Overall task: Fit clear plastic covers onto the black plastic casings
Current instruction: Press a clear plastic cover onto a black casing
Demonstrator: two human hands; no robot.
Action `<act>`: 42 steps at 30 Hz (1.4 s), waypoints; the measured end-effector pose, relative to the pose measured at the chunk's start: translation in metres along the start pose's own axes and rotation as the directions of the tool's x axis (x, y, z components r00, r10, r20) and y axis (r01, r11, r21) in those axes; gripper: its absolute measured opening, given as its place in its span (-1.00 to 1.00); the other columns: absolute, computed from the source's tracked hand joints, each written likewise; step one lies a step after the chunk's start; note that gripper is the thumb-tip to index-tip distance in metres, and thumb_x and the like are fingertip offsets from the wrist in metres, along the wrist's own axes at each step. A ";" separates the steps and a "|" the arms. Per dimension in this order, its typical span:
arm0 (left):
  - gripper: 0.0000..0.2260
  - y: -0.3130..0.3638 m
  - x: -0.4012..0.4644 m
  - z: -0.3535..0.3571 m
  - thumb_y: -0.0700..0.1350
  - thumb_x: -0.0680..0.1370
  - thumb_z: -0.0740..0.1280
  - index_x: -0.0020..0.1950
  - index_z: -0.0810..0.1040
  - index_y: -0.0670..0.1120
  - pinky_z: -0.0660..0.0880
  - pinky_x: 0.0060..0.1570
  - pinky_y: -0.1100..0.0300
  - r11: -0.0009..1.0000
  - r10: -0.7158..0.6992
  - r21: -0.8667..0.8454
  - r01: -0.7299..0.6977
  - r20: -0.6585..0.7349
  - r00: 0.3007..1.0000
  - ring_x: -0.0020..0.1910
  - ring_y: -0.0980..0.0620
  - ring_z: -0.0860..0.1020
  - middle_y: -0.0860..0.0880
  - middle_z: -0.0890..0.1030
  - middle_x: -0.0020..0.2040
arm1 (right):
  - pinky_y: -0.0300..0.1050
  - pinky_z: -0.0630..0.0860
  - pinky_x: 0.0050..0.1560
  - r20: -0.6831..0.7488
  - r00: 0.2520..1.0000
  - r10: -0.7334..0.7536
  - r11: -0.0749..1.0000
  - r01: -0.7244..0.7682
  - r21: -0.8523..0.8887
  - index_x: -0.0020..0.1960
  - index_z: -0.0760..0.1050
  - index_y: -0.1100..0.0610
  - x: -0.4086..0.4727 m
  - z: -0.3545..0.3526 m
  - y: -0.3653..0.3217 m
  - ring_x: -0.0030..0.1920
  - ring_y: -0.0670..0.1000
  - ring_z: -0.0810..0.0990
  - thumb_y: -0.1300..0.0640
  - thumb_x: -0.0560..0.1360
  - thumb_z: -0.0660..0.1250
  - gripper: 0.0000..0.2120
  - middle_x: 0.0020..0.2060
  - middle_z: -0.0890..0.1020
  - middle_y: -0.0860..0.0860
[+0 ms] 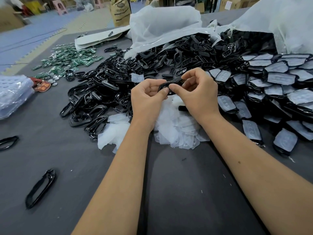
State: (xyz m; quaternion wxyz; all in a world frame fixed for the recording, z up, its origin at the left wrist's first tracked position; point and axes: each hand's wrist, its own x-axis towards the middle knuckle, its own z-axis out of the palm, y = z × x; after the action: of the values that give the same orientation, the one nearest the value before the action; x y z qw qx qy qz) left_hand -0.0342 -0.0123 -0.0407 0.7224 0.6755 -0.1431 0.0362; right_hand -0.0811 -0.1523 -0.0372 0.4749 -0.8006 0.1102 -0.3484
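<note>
Head view | both grips pinch one black casing (pixel 170 85), left hand (pixel 147 97) and right hand (pixel 199 92) at opposite ends, steadying it to seat a cover | clear covers (pixel 176 129) piled beneath, within reach mid-surface (pixel 186 184)

My one wide-angle camera sits on my head, tilted forward and down along my forearms at the dark grey cloth-covered table (pixel 50 146), close above it; its upper edge catches the floor beyond.

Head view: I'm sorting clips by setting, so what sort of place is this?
Likely a small assembly workshop or warehouse: loose black casings heaped on a grey table, a pile of green circuit boards, and cardboard boxes behind.
</note>
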 end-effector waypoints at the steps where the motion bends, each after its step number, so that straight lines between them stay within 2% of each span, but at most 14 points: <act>1: -0.80 0.001 0.000 0.000 -0.41 0.49 0.46 0.00 0.69 -0.15 0.60 -0.13 0.20 1.000 -0.007 -0.027 0.007 0.006 1.000 -0.21 0.00 0.66 -0.14 0.72 -0.13 | -0.23 0.54 -0.18 0.040 0.998 0.040 0.998 -0.042 0.042 -0.03 0.62 0.10 0.001 -0.001 0.001 -0.31 -0.17 0.58 -0.04 0.40 0.63 -0.70 -0.30 0.66 -0.06; 3: -0.81 0.002 -0.001 -0.001 -0.43 0.50 0.45 0.03 0.68 -0.21 0.59 -0.14 0.21 0.997 -0.022 -0.079 0.024 0.028 0.999 -0.22 0.00 0.65 -0.15 0.71 -0.13 | -0.08 0.57 -0.24 0.147 0.983 0.108 0.975 -0.133 0.178 -0.06 0.65 0.11 0.003 -0.002 0.001 -0.30 -0.07 0.62 0.02 0.43 0.63 -0.76 -0.28 0.70 0.01; 6: -0.82 0.005 -0.001 -0.004 -0.43 0.50 0.45 0.05 0.67 -0.24 0.56 -0.19 0.25 0.991 -0.036 -0.125 0.042 0.051 0.998 -0.28 0.03 0.61 -0.11 0.69 -0.18 | -0.15 0.53 -0.42 0.219 0.967 0.127 0.923 -0.196 0.330 -0.10 0.63 0.15 0.003 -0.004 0.002 -0.35 -0.04 0.61 0.14 0.45 0.61 -0.83 -0.31 0.68 0.04; 13: -0.81 0.006 -0.001 -0.004 -0.43 0.50 0.44 0.08 0.66 -0.25 0.53 -0.22 0.28 0.985 -0.049 -0.160 0.062 0.088 0.995 -0.33 0.06 0.58 -0.02 0.66 -0.29 | -0.13 0.57 -0.42 0.290 0.950 0.115 0.890 -0.228 0.395 -0.02 0.55 0.25 0.002 -0.004 0.002 -0.35 0.05 0.68 0.23 0.53 0.53 -0.83 -0.29 0.72 0.12; 20: -0.85 0.006 -0.002 -0.001 -0.44 0.49 0.45 0.01 0.64 -0.27 0.56 -0.21 0.22 0.990 0.005 -0.138 0.001 0.040 0.999 -0.32 0.04 0.59 -0.07 0.67 -0.24 | -0.09 0.59 -0.46 0.240 0.971 0.006 0.957 -0.075 0.280 -0.04 0.55 0.24 0.004 -0.003 0.005 -0.42 0.09 0.69 0.22 0.52 0.54 -0.83 -0.34 0.72 0.10; 25: -0.82 0.006 -0.002 -0.001 -0.45 0.48 0.44 -0.06 0.64 -0.18 0.55 -0.20 0.20 0.994 0.024 -0.111 -0.023 0.014 1.000 -0.30 0.05 0.58 -0.04 0.66 -0.25 | 0.00 0.67 -0.33 0.316 0.949 -0.013 0.949 -0.088 0.303 0.06 0.59 0.32 0.004 -0.005 0.005 -0.35 0.15 0.72 0.37 0.57 0.43 -0.92 -0.30 0.72 0.12; 29: -0.79 0.006 -0.004 -0.002 -0.47 0.45 0.43 -0.05 0.62 -0.20 0.57 -0.18 0.21 0.995 0.037 -0.097 -0.035 0.021 0.999 -0.29 0.08 0.61 -0.03 0.67 -0.23 | 0.03 0.67 -0.39 0.238 0.970 -0.051 0.986 0.012 0.166 0.00 0.59 0.25 0.000 -0.005 -0.002 -0.41 0.04 0.70 0.31 0.55 0.47 -0.93 -0.32 0.72 0.03; 32: -0.78 0.008 -0.002 -0.001 -0.44 0.44 0.45 -0.07 0.65 -0.14 0.56 -0.20 0.22 0.996 0.041 -0.079 -0.042 -0.017 0.999 -0.28 0.07 0.59 -0.01 0.66 -0.25 | 0.01 0.68 -0.28 0.166 0.978 -0.123 0.992 0.125 -0.004 0.05 0.55 0.20 0.000 -0.007 -0.008 -0.33 -0.05 0.70 0.21 0.50 0.54 -0.80 -0.27 0.71 -0.02; 35: -0.81 0.008 0.002 -0.005 -0.35 0.43 0.47 -0.11 0.65 -0.06 0.54 -0.20 0.02 0.999 0.024 -0.039 -0.031 -0.168 0.985 -0.24 -0.06 0.51 -0.09 0.60 -0.24 | -0.06 0.62 -0.12 0.179 0.955 -0.236 0.961 0.257 -0.104 0.05 0.54 0.17 0.003 -0.015 -0.019 -0.22 -0.03 0.64 0.11 0.42 0.63 -0.66 -0.20 0.67 -0.01; 37: -0.82 0.005 0.004 -0.009 -0.31 0.43 0.47 -0.13 0.64 -0.03 0.56 -0.13 -0.15 1.000 0.002 -0.016 -0.007 -0.302 0.953 -0.20 -0.09 0.51 -0.15 0.61 -0.19 | 0.01 0.63 -0.08 0.391 0.888 -0.241 0.966 0.260 0.004 -0.03 0.62 0.15 0.006 -0.023 -0.031 -0.23 -0.01 0.63 0.11 0.41 0.64 -0.75 -0.23 0.67 0.00; 38: -0.82 0.004 0.005 -0.010 -0.30 0.43 0.48 -0.13 0.64 -0.02 0.57 -0.09 -0.19 1.000 -0.014 -0.021 0.007 -0.354 0.935 -0.19 -0.08 0.51 -0.15 0.60 -0.18 | 0.05 0.65 -0.07 0.560 0.806 -0.194 0.975 0.220 0.021 -0.06 0.66 0.10 0.008 -0.026 -0.038 -0.24 0.01 0.64 0.11 0.41 0.64 -0.80 -0.25 0.68 -0.01; 40: -0.83 0.006 0.005 -0.011 -0.30 0.43 0.49 -0.13 0.64 -0.03 0.57 -0.05 -0.20 0.999 -0.035 -0.043 0.020 -0.406 0.913 -0.18 -0.08 0.50 -0.13 0.57 -0.17 | 0.04 0.66 -0.07 0.823 0.567 -0.036 0.975 0.199 -0.094 -0.06 0.70 -0.05 0.008 -0.028 -0.048 -0.25 0.02 0.63 0.06 0.39 0.65 -0.82 -0.21 0.69 -0.03; 41: -0.83 0.007 0.005 -0.010 -0.29 0.43 0.49 -0.12 0.64 -0.03 0.57 -0.02 -0.20 0.998 -0.040 -0.051 0.021 -0.411 0.911 -0.18 -0.11 0.50 -0.15 0.57 -0.17 | 0.00 0.65 -0.08 0.876 0.481 0.039 0.959 0.227 -0.167 -0.06 0.70 -0.09 0.007 -0.027 -0.050 -0.25 -0.03 0.60 0.04 0.37 0.66 -0.79 -0.17 0.68 -0.05; 42: -0.83 0.007 0.005 -0.010 -0.29 0.43 0.49 -0.12 0.63 -0.03 0.57 -0.02 -0.21 0.998 -0.042 -0.055 0.022 -0.410 0.911 -0.18 -0.13 0.51 -0.16 0.56 -0.17 | -0.04 0.64 -0.10 0.893 0.443 0.083 0.941 0.262 -0.217 -0.07 0.70 -0.12 0.005 -0.025 -0.052 -0.26 -0.08 0.58 0.03 0.35 0.67 -0.78 -0.15 0.66 -0.08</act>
State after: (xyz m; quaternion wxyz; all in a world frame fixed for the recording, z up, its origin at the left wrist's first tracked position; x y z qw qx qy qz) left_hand -0.0292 -0.0031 -0.0329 0.7532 0.6372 0.0220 0.1620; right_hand -0.1019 -0.1446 0.0158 0.3038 -0.9339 -0.1434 0.1225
